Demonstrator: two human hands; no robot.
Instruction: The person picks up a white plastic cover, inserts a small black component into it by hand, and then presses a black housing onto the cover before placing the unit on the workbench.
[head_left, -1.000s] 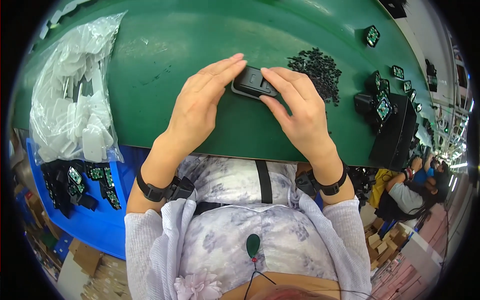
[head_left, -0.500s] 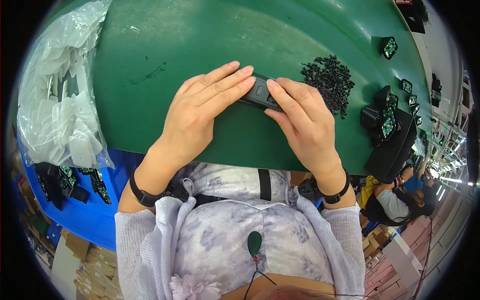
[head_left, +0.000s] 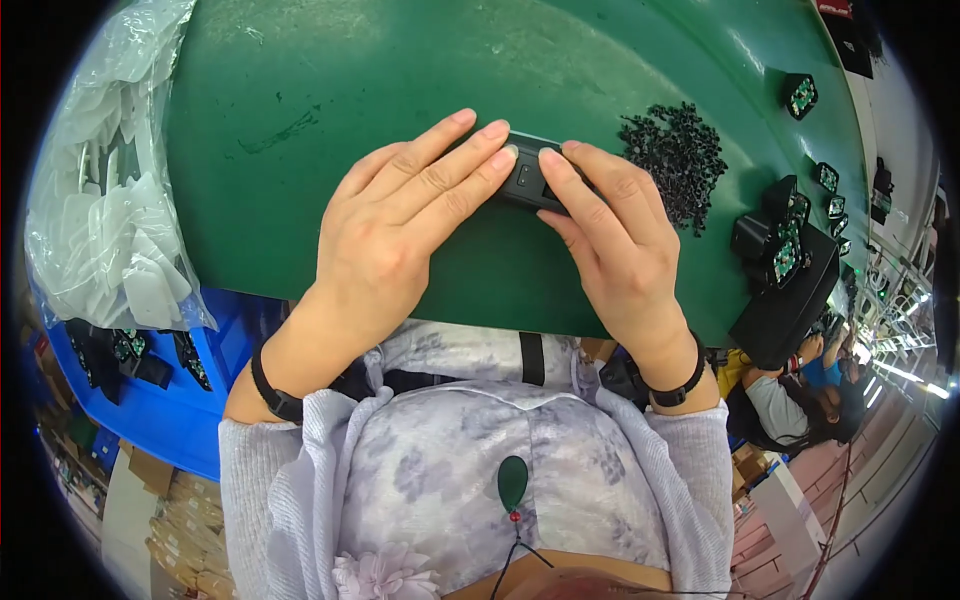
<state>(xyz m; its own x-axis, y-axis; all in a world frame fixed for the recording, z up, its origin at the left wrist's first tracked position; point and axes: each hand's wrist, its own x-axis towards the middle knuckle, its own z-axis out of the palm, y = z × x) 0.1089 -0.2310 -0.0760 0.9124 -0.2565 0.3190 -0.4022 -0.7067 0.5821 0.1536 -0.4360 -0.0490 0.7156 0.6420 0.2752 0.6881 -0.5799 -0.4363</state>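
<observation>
Between the two hands, over the middle of the green table, sits a black device, its ends tucked under fingers on both sides. Left hand first: fingers straight and slightly parted, tips down on the device's left end, thumb out of sight, so whether it grips we cannot tell. And the right hand has the other end, thumb at the near edge, fingers over the top, closed on it. Those fingers cover much of the casing. Just past the right hand, a heap of tiny black parts! Farther right, black units with green circuit boards crowd beside a black box. Over to the far left, a clear bag of whitish pieces sprawls at the table's edge, a blue bin below it holding more circuit-board units.
</observation>
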